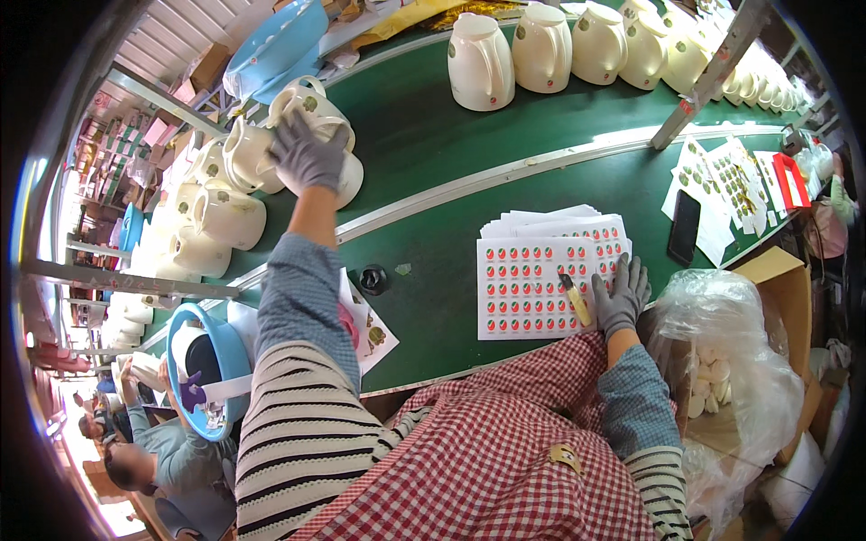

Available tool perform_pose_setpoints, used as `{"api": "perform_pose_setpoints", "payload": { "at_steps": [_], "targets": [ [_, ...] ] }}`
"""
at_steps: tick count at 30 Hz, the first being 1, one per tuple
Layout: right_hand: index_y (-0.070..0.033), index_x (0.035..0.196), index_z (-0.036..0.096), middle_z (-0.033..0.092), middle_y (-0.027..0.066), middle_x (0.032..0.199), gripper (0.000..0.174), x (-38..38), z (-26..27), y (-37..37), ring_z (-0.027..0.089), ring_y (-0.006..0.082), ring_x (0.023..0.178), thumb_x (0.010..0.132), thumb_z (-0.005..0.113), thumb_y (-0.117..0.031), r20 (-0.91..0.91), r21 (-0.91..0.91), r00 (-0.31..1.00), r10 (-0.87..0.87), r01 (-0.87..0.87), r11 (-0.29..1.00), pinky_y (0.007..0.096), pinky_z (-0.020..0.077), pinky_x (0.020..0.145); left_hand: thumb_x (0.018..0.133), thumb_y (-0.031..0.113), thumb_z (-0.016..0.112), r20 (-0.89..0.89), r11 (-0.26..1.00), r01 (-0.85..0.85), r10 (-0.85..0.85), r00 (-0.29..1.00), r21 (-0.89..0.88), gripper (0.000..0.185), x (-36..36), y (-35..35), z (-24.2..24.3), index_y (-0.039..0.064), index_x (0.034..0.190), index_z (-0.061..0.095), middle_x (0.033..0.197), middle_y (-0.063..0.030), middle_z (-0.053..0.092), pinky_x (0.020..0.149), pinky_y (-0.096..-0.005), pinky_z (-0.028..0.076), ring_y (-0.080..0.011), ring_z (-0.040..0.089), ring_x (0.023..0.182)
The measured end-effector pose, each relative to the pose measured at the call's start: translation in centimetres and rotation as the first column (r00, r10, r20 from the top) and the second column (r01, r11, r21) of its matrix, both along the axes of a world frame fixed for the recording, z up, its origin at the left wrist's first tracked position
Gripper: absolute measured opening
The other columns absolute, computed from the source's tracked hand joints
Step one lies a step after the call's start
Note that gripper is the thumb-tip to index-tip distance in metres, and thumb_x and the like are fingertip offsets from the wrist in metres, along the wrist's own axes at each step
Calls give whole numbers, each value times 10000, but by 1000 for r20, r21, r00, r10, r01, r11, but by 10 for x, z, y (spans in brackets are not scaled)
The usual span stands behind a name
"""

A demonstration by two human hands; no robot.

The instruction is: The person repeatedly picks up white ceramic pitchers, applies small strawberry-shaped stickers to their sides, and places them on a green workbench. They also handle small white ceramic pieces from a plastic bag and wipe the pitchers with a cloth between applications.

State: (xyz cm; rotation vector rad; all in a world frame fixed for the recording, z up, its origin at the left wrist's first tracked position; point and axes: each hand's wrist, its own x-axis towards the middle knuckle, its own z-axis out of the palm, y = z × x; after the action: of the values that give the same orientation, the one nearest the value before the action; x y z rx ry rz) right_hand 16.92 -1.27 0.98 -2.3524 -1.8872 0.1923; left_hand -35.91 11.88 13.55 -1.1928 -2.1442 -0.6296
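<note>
Wearing a grey glove, my left hand (308, 152) reaches to the group of cream plastic jug bodies at the upper left, its fingers spread over one jug body (346, 179); whether it grips is hidden. My gloved right hand (621, 292) lies flat with fingers apart at the right edge of a stack of white sticker sheets (497, 331). The top sheet bears rows of small red and green stickers, with some gaps. A small knife with a yellowish handle (577, 306) lies on it, left of my right hand. Sheets with leafy decals (375, 335) lie near my left forearm.
A row of cream jugs (482, 64) stands across the green conveyor. A metal rail (473, 191) divides the surfaces. A black phone (685, 226) and decal sheets lie right. A plastic-lined carton (778, 270) is beside me. A blue basin (237, 399) and a co-worker (179, 453) are left.
</note>
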Motion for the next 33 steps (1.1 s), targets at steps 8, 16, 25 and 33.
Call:
{"api": "perform_pose_setpoints", "payload": {
  "at_steps": [8,16,25,33],
  "targets": [
    [-32,1369,539,485,186,1441,469,27,39,-11,477,294,1312,989,567,-305,-714,429,671,201,193,882,376,390,1090,695,125,780,670,833,529,-488,559,165,380,-65,-56,-14,-49,1019,686,1048,-144,693,764,-335,544,-242,668,942],
    [-91,1512,368,455,99,1442,532,-35,147,-100,487,188,1273,1044,509,-300,-979,196,16,202,-166,966,329,384,1101,650,90,829,513,-307,949,-827,-228,-74,409,126,-164,136,59,1025,669,1256,-144,616,1088,-492,382,-357,498,1298],
    [-7,1499,341,470,170,1457,932,0,98,-224,427,239,1354,906,481,-711,-974,183,-103,200,154,971,382,342,1133,875,63,658,891,171,874,-96,-445,455,204,263,-235,59,-19,1061,650,1278,-177,600,1003,-350,450,-239,576,1184],
    [-21,1390,490,553,209,1367,679,34,122,-245,522,317,1277,931,609,-508,-910,237,331,248,-74,969,407,389,1094,906,139,676,848,378,761,-165,-504,527,361,289,-269,24,-33,1202,564,1214,-113,627,854,-294,505,-137,607,996]
  ]
}}
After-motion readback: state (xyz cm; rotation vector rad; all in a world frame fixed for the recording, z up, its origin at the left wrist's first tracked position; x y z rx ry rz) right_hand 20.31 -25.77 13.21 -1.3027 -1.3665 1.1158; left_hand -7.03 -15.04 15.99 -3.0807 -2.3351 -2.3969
